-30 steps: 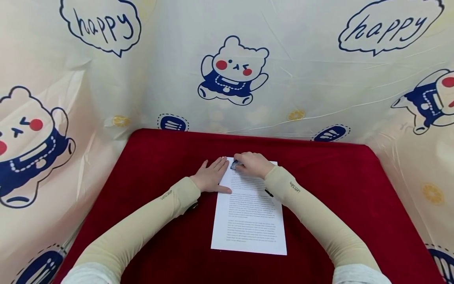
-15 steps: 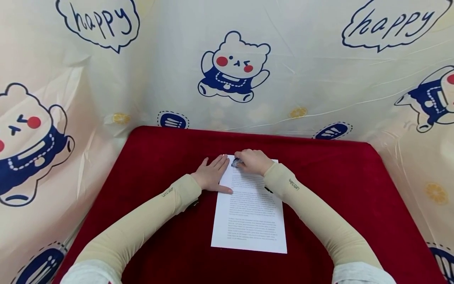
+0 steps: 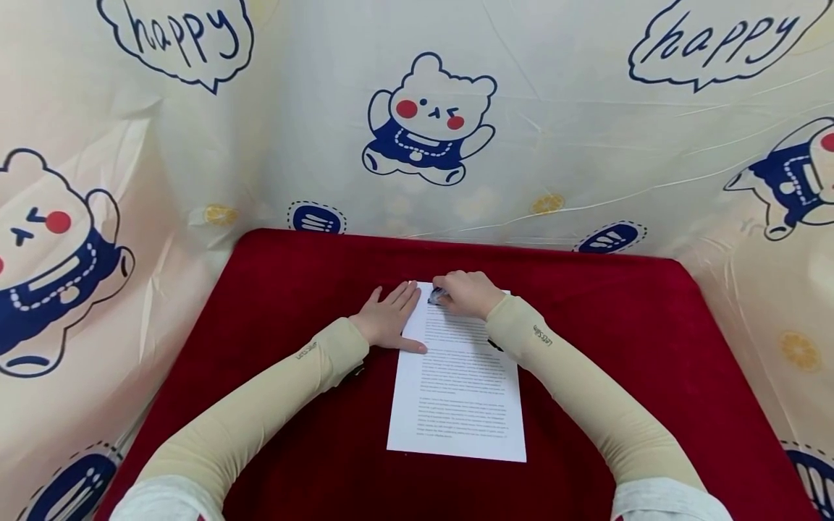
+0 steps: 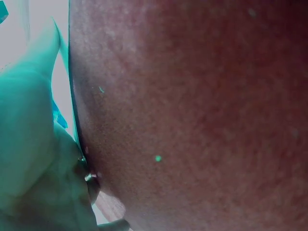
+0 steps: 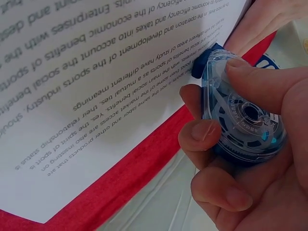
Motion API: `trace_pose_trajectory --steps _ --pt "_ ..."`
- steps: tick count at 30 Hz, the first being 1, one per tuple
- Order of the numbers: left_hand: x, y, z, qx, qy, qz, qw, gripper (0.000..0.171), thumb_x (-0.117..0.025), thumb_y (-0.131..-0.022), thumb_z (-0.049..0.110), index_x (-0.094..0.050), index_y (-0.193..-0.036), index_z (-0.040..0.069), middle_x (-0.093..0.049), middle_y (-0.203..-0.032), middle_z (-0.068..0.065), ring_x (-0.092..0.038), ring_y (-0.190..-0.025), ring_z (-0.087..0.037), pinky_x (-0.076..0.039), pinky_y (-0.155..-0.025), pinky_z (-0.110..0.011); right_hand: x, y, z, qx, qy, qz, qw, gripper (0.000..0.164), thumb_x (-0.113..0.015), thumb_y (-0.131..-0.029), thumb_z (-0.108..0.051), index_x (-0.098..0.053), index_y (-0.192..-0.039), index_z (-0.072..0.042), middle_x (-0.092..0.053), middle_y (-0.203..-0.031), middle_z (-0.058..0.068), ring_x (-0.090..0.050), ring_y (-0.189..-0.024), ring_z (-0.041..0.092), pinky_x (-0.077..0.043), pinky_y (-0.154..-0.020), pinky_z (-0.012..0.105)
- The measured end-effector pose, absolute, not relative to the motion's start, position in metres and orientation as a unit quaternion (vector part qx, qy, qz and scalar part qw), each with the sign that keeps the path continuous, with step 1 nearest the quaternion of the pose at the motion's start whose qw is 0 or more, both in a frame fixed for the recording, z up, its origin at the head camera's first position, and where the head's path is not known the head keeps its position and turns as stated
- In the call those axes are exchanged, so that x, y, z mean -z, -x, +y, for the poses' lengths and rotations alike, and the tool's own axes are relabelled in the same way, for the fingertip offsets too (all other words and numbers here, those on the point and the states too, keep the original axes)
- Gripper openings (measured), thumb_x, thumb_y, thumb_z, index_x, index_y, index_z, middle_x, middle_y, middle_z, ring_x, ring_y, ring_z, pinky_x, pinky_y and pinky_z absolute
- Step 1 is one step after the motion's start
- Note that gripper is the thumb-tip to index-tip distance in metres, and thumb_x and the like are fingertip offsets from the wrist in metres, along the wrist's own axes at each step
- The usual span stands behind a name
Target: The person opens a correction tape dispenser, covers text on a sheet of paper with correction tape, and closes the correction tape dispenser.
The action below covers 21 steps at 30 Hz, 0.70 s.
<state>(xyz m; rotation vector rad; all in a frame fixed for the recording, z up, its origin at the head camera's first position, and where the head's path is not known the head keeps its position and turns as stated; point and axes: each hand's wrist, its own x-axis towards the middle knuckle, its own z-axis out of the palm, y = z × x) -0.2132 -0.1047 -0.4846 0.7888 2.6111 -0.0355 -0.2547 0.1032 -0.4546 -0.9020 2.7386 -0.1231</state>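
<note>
Correction tape [image 5: 243, 115] has edged rightward over the paper [image 3: 457, 373].

Correction tape [image 5: 240, 125] at the top of the printed page [image 3: 456, 405]

The page lies on the tablecloth [image 3: 313, 449], near its middle. The left hand [image 3: 386, 320] straddles the page's upper left edge, fingertips and thumb on the page. Just right of it, the right hand [image 3: 468, 294] holds the tape. The right sleeve [image 3: 586, 394] crosses the page's right edge. A curtain [image 3: 560, 137] hangs behind the tablecloth and along its left and right sides.
</note>
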Motion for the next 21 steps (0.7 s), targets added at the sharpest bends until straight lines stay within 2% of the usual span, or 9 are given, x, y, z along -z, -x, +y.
trace_pose_trajectory --steps 6,13,21 --pt "0.4844 0.2134 -0.1049 0.014 -0.284 0.937 0.202 0.121 -0.057 -0.088 0.080 -0.005 -0.167 0.006 0.000 -0.175 -0.011 -0.001 -0.162 -0.028 -0.010 -0.125 -0.063 0.4531 0.2552 0.1071 0.040 0.310 0.941 0.129 0.029 -0.071 -0.101 -0.023 -0.069 -0.128 -0.012 -0.075 -0.115 0.004 -0.070 -0.095 0.019 -0.060 -0.087 0.040" --pt "0.4801 0.2120 -0.1055 0.003 -0.285 0.938 0.198 0.121 -0.059 -0.087 0.080 -0.009 -0.167 0.004 -0.003 -0.175 -0.012 -0.004 -0.162 -0.029 -0.012 -0.124 -0.064 0.4528 0.2567 0.1115 0.048 0.295 0.944 0.138 0.034 -0.072 -0.100 -0.025 -0.070 -0.132 -0.015 -0.074 -0.119 0.003 -0.069 -0.100 0.020 -0.059 -0.093 0.043" --pt "0.4769 0.2100 -0.1046 0.001 -0.287 0.937 0.198 0.121 -0.060 -0.087 0.080 -0.010 -0.167 0.003 -0.004 -0.175 -0.013 -0.005 -0.162 -0.030 -0.013 -0.124 -0.064 0.4518 0.2557 0.1132 0.039 0.296 0.945 0.133 0.030 -0.072 -0.100 -0.023 -0.071 -0.129 -0.015 -0.075 -0.117 0.003 -0.068 -0.095 0.019 -0.060 -0.088 0.041"
